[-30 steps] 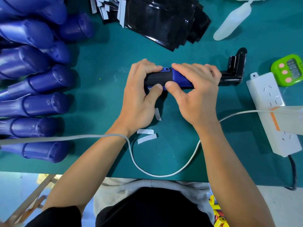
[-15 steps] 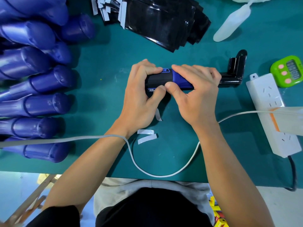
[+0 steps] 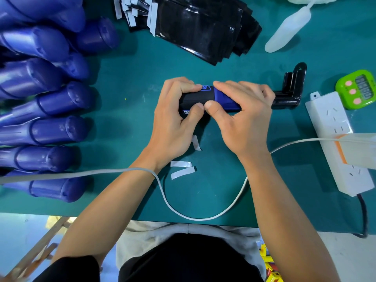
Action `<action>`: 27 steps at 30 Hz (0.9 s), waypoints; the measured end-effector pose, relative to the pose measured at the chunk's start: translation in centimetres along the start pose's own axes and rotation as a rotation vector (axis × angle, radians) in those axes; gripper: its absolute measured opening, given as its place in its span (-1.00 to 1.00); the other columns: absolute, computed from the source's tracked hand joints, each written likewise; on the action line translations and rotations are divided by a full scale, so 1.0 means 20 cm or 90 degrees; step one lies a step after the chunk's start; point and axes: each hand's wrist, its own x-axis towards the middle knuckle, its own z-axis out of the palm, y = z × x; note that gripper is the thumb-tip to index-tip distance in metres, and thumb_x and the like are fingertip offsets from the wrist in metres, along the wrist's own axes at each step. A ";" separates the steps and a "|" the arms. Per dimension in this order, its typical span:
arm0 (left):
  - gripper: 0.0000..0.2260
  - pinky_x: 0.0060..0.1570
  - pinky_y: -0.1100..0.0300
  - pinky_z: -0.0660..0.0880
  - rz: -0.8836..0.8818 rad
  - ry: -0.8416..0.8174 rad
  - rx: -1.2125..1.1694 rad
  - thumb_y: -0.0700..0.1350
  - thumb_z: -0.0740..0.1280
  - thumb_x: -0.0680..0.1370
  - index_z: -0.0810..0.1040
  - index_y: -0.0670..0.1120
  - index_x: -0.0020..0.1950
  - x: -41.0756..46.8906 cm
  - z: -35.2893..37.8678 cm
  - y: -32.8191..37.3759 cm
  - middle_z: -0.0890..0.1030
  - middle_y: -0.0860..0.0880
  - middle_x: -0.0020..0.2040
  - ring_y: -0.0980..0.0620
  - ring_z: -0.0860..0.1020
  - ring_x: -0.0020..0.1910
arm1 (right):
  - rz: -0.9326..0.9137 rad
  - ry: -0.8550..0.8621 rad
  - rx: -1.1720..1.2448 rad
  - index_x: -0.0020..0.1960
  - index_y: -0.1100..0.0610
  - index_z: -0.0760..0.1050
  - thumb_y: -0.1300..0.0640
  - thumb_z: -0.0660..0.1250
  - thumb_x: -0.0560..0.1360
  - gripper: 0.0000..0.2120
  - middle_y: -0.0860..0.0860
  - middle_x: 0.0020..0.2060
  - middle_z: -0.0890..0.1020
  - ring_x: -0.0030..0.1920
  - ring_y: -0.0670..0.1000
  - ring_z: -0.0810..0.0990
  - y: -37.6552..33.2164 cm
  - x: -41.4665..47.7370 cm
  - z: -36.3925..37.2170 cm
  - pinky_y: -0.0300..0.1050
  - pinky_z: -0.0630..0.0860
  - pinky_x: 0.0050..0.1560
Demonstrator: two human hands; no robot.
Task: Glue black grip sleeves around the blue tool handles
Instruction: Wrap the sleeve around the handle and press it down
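A blue tool handle (image 3: 224,100) lies crosswise at the middle of the green table, its black head (image 3: 291,92) pointing right. A black grip sleeve (image 3: 195,99) wraps its left part. My left hand (image 3: 175,123) grips the sleeved end, fingers over the top and thumb pressing the near side. My right hand (image 3: 242,121) grips the blue part, its thumb tip touching the left thumb at the sleeve's edge. A stack of black sleeves (image 3: 199,27) lies at the back. Several bare blue handles (image 3: 50,131) lie in a pile at the left.
Three white backing strips (image 3: 181,168) lie under my wrists. A white cable (image 3: 203,217) loops near the front edge. At the right sit a white power strip (image 3: 337,143) and a green timer (image 3: 358,88). A white plastic spatula (image 3: 286,31) lies at the back right.
Both thumbs have slid slightly along the sleeve's near edge and now meet tip to tip. The handle has stayed in place.
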 end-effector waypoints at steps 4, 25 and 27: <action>-0.72 0.23 0.27 0.41 -0.020 0.008 -0.027 -0.23 0.36 0.53 0.54 0.03 0.20 0.00 0.01 0.02 0.51 0.02 0.18 0.10 0.50 0.26 | 0.019 0.003 0.012 0.13 0.09 0.73 0.00 0.53 0.49 -0.74 -0.12 0.04 0.74 0.11 -0.02 0.61 -0.01 0.01 0.00 0.01 0.25 0.34; -0.65 0.18 0.25 0.46 -0.064 0.021 -0.106 -0.27 0.36 0.50 0.55 0.16 0.12 0.01 0.01 0.04 0.52 0.06 0.13 0.06 0.54 0.19 | 0.012 -0.023 0.014 0.14 0.07 0.73 0.10 0.50 0.50 -0.77 -0.22 0.04 0.68 0.12 -0.11 0.55 -0.02 0.02 -0.02 -0.13 0.18 0.36; -0.66 0.18 0.24 0.46 -0.059 0.018 -0.102 -0.27 0.36 0.50 0.55 0.15 0.13 0.01 0.01 0.03 0.52 0.05 0.14 0.05 0.54 0.19 | 0.003 -0.041 0.012 0.18 0.08 0.72 0.13 0.46 0.51 -0.75 -0.16 0.09 0.71 0.14 -0.11 0.53 -0.01 0.02 -0.03 -0.15 0.16 0.37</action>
